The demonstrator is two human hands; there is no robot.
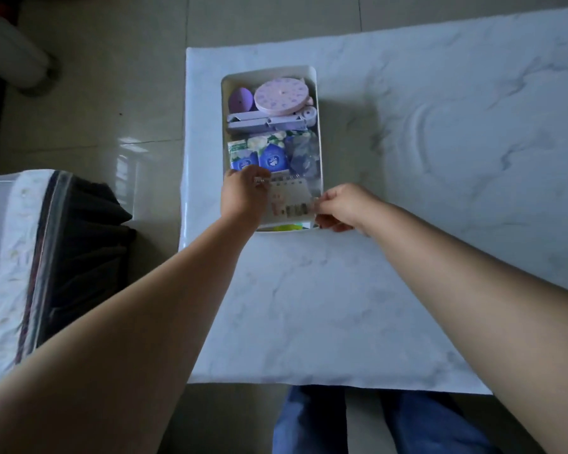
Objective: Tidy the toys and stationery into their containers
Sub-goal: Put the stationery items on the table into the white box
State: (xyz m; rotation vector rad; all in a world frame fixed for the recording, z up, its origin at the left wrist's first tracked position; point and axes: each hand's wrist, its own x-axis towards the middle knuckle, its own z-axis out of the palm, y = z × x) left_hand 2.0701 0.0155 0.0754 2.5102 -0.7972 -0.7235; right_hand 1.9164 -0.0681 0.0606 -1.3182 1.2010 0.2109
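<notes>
So the counter [407, 158] is a white marble-look slab with grey veining, kinda glossy, and it sits over a pale tiled floor [112, 77] that shows on its left and far sides. The only thing sitting directly on it is a white rectangular plastic bin [318, 103], placed near the counter's left edge with its long side running away from the person, and it's packed with small stuff. Off to the left on the floor there's a separate white-topped piece of furniture [0, 240] with something dark [89, 244] tucked beside it.
</notes>
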